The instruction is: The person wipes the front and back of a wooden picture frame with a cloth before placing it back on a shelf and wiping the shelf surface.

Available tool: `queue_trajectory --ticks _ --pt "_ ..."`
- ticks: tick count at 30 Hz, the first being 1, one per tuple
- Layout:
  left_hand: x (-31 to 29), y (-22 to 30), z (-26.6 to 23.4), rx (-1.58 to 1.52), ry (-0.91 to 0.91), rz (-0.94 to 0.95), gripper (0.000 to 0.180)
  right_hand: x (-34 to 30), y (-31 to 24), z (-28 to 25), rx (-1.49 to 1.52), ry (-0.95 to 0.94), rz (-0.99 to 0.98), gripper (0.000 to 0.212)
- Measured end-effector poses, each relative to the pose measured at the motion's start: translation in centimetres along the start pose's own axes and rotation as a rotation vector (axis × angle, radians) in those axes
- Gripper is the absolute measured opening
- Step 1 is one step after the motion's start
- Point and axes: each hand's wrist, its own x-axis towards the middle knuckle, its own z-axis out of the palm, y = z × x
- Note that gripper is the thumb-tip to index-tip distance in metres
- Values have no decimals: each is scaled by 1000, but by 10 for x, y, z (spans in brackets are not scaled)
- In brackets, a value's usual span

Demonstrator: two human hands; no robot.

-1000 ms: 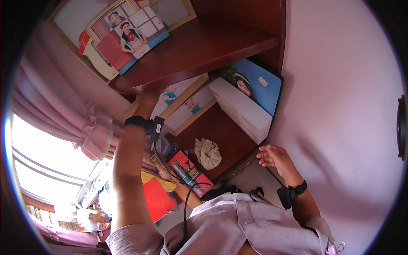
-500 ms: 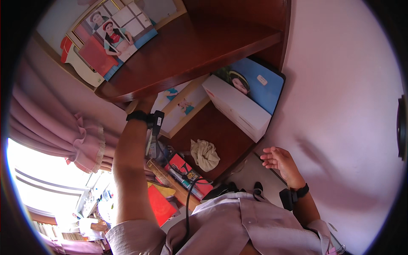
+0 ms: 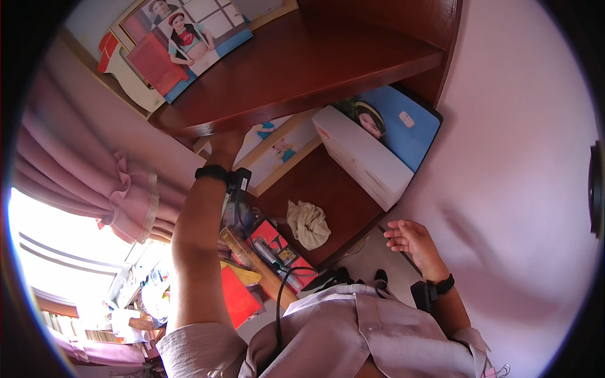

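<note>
Since the earlier frames the left hand [image 3: 225, 143] has been raised higher, and its fingers are now hidden behind the front edge of the upper wooden shelf [image 3: 302, 82]; whether anything is grasped there cannot be told. The right hand [image 3: 411, 238] has been kept low, well below that shelf, with the palm open and the fingers loosely spread, nothing being held.

A framed picture [image 3: 277, 151] is seen just under the upper wooden shelf, right beside the left hand, leaning on the lower shelf. To its right, also under the upper wooden shelf, a white box [image 3: 362, 157] is set, with a blue portrait board [image 3: 403, 123] propped behind it. A crumpled cream cloth [image 3: 309, 223] is lying on the lower shelf, below the framed picture and between the two forearms. A red packet [image 3: 280, 249] is placed just left of the cloth.

On top of the upper wooden shelf, at its left end, a photo print [image 3: 189, 41] is stood against a larger frame. A pink curtain [image 3: 94, 183] is gathered to the left, below that shelf.
</note>
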Motion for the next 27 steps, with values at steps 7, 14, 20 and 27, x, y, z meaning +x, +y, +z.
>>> queue_trajectory --ticks 7,14,20,27 --pt "-59 2 9 -136 781 5 37 11 -2 0 -17 36 21 41" --pt "-130 -21 124 -982 656 -948 27 24 -5 8 -43 56 68 39" --pt "-149 -94 176 -1255 242 -578 18 44 -19 25 -91 28 21 37" --pt "-131 -61 152 -1562 482 -1002 22 52 -19 27 -102 56 14 37"
